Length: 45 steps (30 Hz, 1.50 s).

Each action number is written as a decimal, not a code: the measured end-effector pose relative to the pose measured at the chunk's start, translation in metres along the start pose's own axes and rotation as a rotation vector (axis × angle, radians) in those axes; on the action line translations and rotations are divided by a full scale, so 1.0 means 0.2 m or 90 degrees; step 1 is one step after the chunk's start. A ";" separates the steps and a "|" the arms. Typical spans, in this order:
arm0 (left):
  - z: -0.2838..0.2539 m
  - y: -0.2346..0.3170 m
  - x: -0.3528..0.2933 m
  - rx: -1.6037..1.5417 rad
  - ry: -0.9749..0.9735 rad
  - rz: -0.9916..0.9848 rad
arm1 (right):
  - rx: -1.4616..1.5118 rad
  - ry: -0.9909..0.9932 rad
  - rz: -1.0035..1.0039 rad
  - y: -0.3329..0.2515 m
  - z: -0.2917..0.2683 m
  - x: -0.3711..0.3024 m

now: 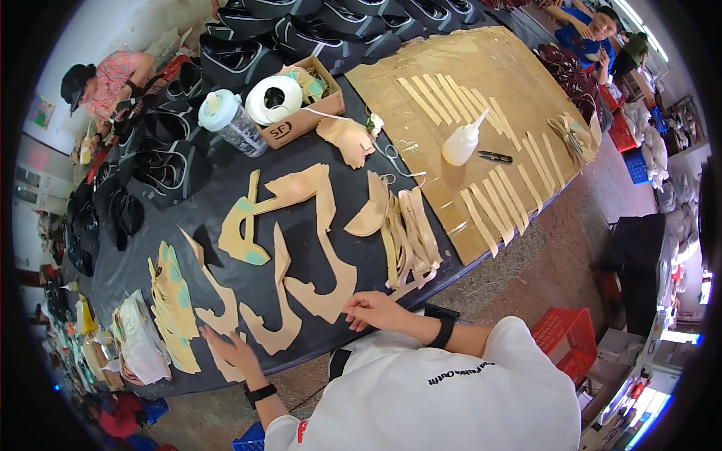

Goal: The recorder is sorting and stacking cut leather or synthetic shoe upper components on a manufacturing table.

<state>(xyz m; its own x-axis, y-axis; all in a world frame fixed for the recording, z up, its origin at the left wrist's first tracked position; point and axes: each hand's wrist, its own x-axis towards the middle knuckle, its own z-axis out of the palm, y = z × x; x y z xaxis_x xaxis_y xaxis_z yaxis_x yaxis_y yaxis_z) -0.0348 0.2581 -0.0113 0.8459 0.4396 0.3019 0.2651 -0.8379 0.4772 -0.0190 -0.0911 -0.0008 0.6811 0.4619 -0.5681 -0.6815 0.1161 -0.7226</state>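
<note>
My left hand [232, 352] is open, its fingers stretched over a beige cut piece [225, 368] at the table's near edge. Next to it lie a slim curved beige piece [219, 300] and a hooked beige piece [272, 337]. My right hand [371, 310] hovers or rests beside the wide end of a larger curved beige piece [331, 297]; its fingers are loosely bent and apart, with nothing seen in them. Left of my left hand is a layered stack of beige pieces [173, 310]. A bundle of beige strips [412, 239] lies beyond my right hand.
A cardboard sheet [519, 68] at the right carries rows of strips, a squeeze bottle [460, 144] and a small black tool [495, 156]. Farther back are a lidded clear jar [233, 128], a box [312, 120] with a white roll [263, 105], and black bags [304, 41]. People sit beyond.
</note>
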 end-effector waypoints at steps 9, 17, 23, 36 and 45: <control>0.31 0.90 -0.26 -0.223 -0.263 0.062 | -0.027 0.182 -0.100 -0.22 -0.45 -0.14; 0.45 1.29 -0.33 -0.307 -0.412 0.144 | -0.686 0.721 -0.393 -0.50 -0.53 0.19; 0.32 1.34 -0.16 -0.461 -0.323 0.095 | -0.492 0.522 -0.507 -0.61 -0.47 0.07; 0.13 1.24 -0.09 -1.221 -0.762 -0.601 | -0.550 0.385 -0.603 -0.46 -0.07 0.00; -0.04 0.91 -0.06 -1.099 -0.706 -0.630 | -0.530 0.298 -0.546 -0.37 0.27 0.12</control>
<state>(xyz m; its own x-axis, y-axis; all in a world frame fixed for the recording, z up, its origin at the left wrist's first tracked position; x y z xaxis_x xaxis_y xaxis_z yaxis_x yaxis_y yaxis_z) 0.0010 0.1024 0.0783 0.7482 -0.3979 -0.5309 0.6204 0.7032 0.3473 0.0327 -0.0405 0.0602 0.9611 0.1415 0.2374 0.2759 -0.4392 -0.8550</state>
